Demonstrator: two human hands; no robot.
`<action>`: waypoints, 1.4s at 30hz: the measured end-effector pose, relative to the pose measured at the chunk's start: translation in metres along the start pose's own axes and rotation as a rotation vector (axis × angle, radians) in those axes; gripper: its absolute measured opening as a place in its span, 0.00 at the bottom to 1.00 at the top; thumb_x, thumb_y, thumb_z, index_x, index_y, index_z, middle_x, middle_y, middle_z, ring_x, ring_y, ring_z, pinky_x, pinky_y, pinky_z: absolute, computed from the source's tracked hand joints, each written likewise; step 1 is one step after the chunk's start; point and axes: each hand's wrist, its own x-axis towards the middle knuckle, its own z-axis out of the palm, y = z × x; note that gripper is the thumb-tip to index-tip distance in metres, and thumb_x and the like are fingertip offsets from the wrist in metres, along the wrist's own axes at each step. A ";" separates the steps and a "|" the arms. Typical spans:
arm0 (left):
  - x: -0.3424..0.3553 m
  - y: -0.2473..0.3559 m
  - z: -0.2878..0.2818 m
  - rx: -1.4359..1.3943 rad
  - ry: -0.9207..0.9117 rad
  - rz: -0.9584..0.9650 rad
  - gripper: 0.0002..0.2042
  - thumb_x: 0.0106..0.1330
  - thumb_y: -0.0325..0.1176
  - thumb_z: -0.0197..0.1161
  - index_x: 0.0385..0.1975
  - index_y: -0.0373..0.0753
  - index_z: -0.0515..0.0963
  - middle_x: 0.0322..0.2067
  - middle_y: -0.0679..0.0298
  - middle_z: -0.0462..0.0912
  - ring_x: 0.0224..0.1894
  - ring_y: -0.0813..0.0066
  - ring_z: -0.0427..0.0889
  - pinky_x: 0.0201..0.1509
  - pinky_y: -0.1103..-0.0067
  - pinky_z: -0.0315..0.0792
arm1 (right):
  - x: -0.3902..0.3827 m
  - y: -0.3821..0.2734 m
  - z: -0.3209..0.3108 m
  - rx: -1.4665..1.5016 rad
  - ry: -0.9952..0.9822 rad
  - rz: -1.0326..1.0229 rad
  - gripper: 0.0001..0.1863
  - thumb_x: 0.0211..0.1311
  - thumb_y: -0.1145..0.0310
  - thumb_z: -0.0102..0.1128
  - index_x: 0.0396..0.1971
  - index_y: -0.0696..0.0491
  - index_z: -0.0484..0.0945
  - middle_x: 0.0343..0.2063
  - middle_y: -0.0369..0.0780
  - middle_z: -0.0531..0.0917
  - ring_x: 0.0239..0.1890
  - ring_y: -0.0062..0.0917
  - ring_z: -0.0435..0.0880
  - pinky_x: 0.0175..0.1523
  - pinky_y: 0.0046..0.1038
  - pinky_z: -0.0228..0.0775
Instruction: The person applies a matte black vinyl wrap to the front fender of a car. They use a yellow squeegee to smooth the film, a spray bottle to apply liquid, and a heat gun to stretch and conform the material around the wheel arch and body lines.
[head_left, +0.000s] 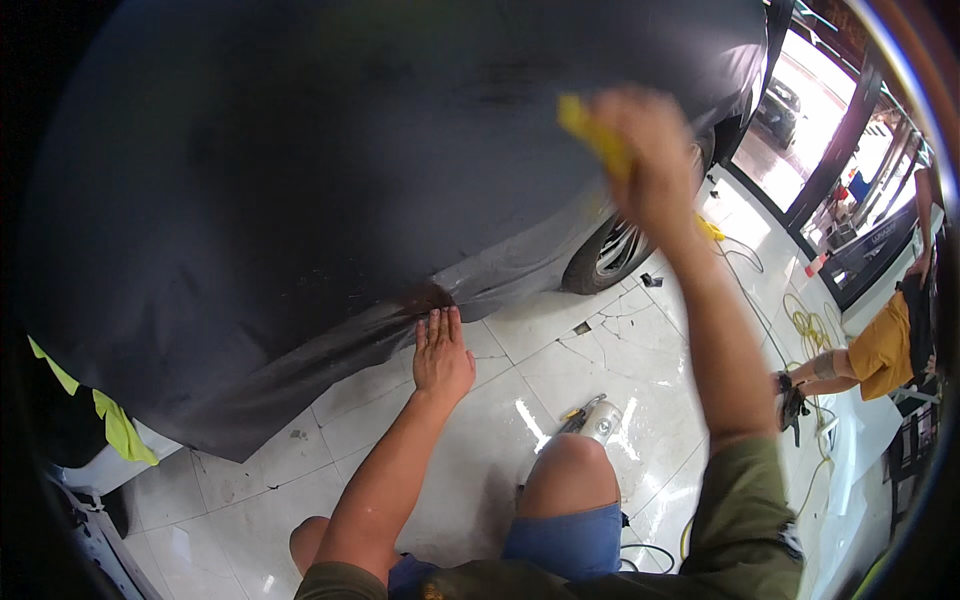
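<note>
A large sheet of matte dark grey wrap film [250, 200] lies over the side of a car, and its loose lower edge hangs in folds. My left hand [443, 358] rests with fingers stretched out against the film near that edge, just below a small dark crease. Higher up and to the right, my right hand [648, 150] grips a yellow squeegee [598, 138] over the film; both are smeared by motion. The car's wheel [620, 250] shows beyond the film, partly hidden by my right arm.
A pale cylindrical tool [602, 420] lies on the white tiled floor [450, 490] by my knee. Yellow cords [810, 325] trail at the right. A person in mustard shorts [880, 345] is at the far right, near glass doors [790, 110]. A lime-green cloth [122, 430] hangs at the left.
</note>
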 end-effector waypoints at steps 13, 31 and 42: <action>0.005 0.013 0.007 0.048 -0.031 0.027 0.36 0.68 0.39 0.55 0.71 0.28 0.50 0.72 0.50 0.56 0.75 0.57 0.52 0.78 0.63 0.40 | -0.109 -0.143 0.049 0.196 -0.385 0.153 0.25 0.46 0.72 0.62 0.50 0.48 0.81 0.44 0.38 0.81 0.48 0.34 0.78 0.51 0.38 0.69; 0.018 0.007 0.006 -0.018 0.031 0.044 0.36 0.67 0.39 0.56 0.70 0.26 0.51 0.70 0.46 0.58 0.75 0.56 0.53 0.78 0.63 0.42 | -0.131 -0.074 0.042 0.075 -0.341 0.170 0.26 0.44 0.79 0.66 0.48 0.47 0.82 0.45 0.39 0.83 0.53 0.37 0.78 0.60 0.44 0.66; 0.004 0.025 0.003 -0.102 -0.028 0.055 0.39 0.65 0.41 0.60 0.70 0.25 0.51 0.70 0.44 0.58 0.74 0.52 0.53 0.78 0.62 0.43 | 0.117 -0.039 0.021 -0.276 0.191 -0.045 0.19 0.49 0.75 0.64 0.45 0.49 0.81 0.43 0.42 0.84 0.46 0.42 0.83 0.52 0.42 0.74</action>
